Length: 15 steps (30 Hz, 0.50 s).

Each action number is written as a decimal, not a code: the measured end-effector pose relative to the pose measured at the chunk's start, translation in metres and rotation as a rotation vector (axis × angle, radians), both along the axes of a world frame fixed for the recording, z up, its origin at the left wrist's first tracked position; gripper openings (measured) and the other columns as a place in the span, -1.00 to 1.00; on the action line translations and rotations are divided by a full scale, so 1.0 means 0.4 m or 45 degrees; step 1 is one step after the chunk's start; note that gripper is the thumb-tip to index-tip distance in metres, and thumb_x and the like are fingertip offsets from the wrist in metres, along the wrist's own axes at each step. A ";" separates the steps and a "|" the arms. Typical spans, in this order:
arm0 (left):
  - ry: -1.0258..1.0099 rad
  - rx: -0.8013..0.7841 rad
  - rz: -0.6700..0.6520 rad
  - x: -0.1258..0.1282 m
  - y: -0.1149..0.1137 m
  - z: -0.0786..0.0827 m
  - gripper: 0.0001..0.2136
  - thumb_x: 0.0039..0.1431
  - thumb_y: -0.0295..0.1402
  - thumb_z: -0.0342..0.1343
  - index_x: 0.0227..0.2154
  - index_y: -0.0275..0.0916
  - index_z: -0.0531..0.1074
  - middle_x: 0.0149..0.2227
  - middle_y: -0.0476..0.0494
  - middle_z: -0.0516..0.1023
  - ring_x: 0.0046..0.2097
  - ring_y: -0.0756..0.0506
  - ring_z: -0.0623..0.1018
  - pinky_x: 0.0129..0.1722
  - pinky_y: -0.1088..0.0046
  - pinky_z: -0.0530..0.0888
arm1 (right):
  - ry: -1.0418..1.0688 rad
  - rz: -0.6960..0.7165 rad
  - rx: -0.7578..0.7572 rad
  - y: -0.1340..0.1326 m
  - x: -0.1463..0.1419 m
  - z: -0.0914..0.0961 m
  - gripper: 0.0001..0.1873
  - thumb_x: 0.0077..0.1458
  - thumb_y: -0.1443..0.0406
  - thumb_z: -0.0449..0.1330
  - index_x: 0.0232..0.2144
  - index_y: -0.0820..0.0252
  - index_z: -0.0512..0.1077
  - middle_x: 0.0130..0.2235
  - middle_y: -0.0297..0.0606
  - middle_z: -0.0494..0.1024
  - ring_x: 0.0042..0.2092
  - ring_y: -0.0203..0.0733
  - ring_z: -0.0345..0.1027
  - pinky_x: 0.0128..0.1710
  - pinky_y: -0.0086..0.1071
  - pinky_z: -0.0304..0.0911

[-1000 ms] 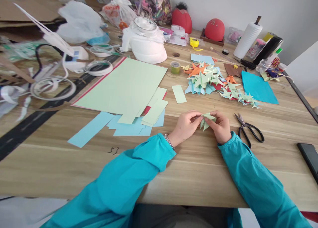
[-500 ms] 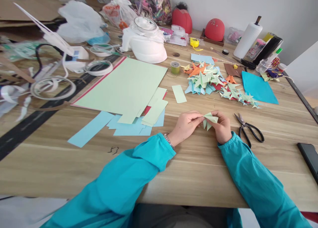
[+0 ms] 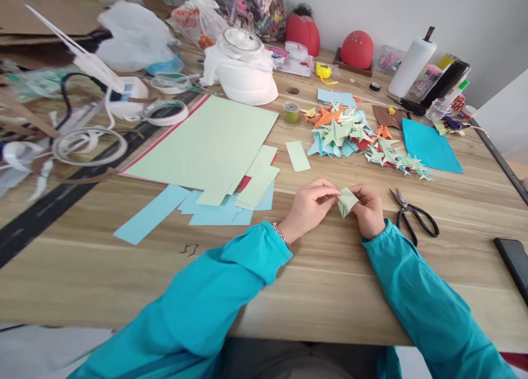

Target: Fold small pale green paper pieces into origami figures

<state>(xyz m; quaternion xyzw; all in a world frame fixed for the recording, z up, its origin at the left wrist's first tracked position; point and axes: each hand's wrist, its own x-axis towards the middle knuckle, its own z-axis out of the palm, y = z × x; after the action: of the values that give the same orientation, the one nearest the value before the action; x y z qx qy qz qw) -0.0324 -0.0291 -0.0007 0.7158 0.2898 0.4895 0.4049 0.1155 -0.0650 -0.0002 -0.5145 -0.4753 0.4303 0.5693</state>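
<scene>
A small folded piece of light green paper (image 3: 347, 201) is held between both hands just above the wooden table (image 3: 322, 291). My left hand (image 3: 310, 208) pinches its left edge with thumb and fingertips. My right hand (image 3: 370, 209) grips its right side, fingers curled round it. Both arms wear teal sleeves, and a bracelet sits on the left wrist. A heap of finished folded paper shapes (image 3: 358, 138) in green, blue, orange and red lies beyond the hands.
Black scissors (image 3: 412, 213) lie right of my right hand, a dark phone (image 3: 513, 261) at the right edge. Green and blue paper sheets and strips (image 3: 214, 164) spread to the left. Tape rolls (image 3: 88, 143), a white container (image 3: 243, 71), bags and a paper roll (image 3: 411, 65) crowd the back.
The folded green paper has been turned and pressed flatter between the fingers; its points now hang less below the hands. Both hands stay in the same place.
</scene>
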 end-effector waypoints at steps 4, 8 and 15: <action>0.019 -0.005 0.006 -0.001 0.003 -0.001 -0.90 0.06 -0.51 0.12 -0.40 -0.25 0.52 -0.37 -0.11 0.47 -0.35 0.00 0.47 -0.41 0.52 0.43 | -0.011 -0.004 -0.031 -0.001 -0.001 -0.001 -0.75 -0.22 0.17 0.32 -0.50 0.18 0.41 -0.56 -0.36 0.47 -0.54 -0.29 0.27 -0.59 -0.43 0.20; 0.039 0.056 0.036 -0.001 0.003 0.000 -0.94 0.06 -0.43 0.16 -0.44 -0.26 0.52 -0.39 -0.11 0.48 -0.37 0.00 0.47 -0.42 0.51 0.43 | -0.037 0.011 -0.023 -0.001 0.001 -0.004 -0.74 -0.23 0.17 0.35 -0.49 0.18 0.42 -0.55 -0.38 0.45 -0.55 -0.33 0.23 -0.58 -0.44 0.19; 0.052 0.228 0.079 -0.002 -0.001 0.004 -0.90 0.10 -0.37 0.13 -0.41 -0.24 0.53 -0.35 -0.13 0.48 -0.32 -0.01 0.48 -0.35 0.49 0.46 | -0.139 0.048 -0.005 -0.002 -0.002 0.005 -0.69 -0.19 0.08 0.33 -0.51 0.18 0.41 -0.56 -0.37 0.43 -0.53 -0.32 0.23 -0.53 -0.41 0.21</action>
<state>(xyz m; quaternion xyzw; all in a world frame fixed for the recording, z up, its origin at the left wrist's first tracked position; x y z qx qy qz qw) -0.0331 -0.0294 0.0011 0.7497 0.2750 0.5110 0.3180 0.1146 -0.0660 0.0016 -0.5293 -0.5145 0.4133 0.5332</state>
